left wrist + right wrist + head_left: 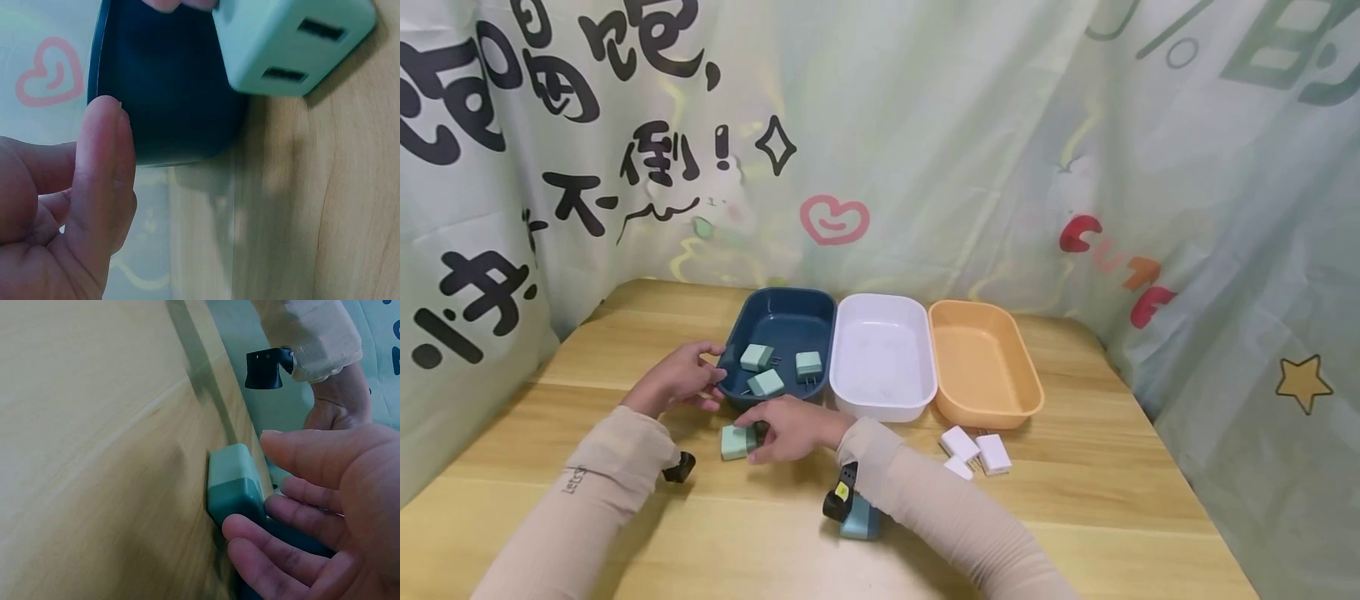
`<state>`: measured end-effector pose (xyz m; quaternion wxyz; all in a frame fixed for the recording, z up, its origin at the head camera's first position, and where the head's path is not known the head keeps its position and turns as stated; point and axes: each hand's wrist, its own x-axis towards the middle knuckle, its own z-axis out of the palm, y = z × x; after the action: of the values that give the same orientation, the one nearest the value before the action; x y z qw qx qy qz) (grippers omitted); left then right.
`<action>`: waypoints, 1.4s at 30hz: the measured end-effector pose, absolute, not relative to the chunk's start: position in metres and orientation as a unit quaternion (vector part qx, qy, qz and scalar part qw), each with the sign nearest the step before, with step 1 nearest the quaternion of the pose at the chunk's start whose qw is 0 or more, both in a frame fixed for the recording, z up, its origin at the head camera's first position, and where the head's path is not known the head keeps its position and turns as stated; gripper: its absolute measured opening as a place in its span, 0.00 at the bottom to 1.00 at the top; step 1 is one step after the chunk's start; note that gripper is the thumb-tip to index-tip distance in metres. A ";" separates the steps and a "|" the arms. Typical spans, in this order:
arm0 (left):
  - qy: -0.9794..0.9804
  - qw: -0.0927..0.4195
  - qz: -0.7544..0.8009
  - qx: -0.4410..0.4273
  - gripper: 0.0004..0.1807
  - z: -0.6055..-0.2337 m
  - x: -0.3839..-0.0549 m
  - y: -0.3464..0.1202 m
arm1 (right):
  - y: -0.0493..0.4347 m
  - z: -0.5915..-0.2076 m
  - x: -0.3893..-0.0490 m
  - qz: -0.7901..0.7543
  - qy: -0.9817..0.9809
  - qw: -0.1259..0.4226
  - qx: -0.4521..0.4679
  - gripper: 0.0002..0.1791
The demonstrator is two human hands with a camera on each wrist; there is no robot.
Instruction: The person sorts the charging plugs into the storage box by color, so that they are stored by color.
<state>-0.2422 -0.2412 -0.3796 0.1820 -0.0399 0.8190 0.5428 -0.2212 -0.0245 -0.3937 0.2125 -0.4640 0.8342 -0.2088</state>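
My left hand (pixel 681 379) is at the left side of a dark blue tray (pixel 790 304), its fingertips touching or close to the rim. Several mint-green chargers, one of them a plug-in block (pixel 808 364), lie inside that tray. In front of it, a two-tone mint and teal charger (pixel 234 481) stands on the table. My right hand (pixel 793 427) reaches around this charger with thumb and fingers spread apart; whether the fingertips touch it is unclear. Two dark slots show on the same charger's end (pixel 300 50) in the left wrist view.
A white tray (pixel 880 404) and an orange tray (pixel 992 408) stand beside the blue one. White chargers (pixel 994 454) lie before the orange tray. Under my right wrist is a blue-green charger (pixel 859 523). A printed curtain (pixel 925 167) hangs behind the wooden table (pixel 760 542).
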 end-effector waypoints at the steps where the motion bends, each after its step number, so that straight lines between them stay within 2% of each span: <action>1: 0.819 0.183 0.542 -0.040 0.31 -0.379 -0.243 -0.241 | -0.024 -0.394 -0.221 -0.206 0.832 0.214 -0.469 0.29; 7: 0.823 0.188 0.535 -0.046 0.30 -0.378 -0.243 -0.240 | -0.022 -0.390 -0.221 -0.202 0.808 0.258 -0.489 0.26; 15: 0.823 0.187 0.534 -0.046 0.31 -0.378 -0.244 -0.241 | -0.024 -0.394 -0.221 -0.172 0.814 0.216 -0.511 0.28; 22: 0.820 0.177 0.543 -0.030 0.31 -0.378 -0.245 -0.240 | -0.024 -0.395 -0.222 -0.178 0.814 0.217 -0.508 0.29; 30: 0.821 0.181 0.540 -0.036 0.31 -0.382 -0.240 -0.242 | -0.030 -0.407 -0.221 -0.178 0.809 0.232 -0.509 0.37; 42: 0.819 0.183 0.542 -0.043 0.30 -0.378 -0.241 -0.241 | -0.033 -0.408 -0.219 -0.190 0.817 0.231 -0.492 0.27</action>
<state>-0.2410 -0.2410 -0.3781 0.1834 -0.0430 0.8190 0.5420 -0.2195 -0.0328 -0.4084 0.2314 -0.4924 0.8173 -0.1897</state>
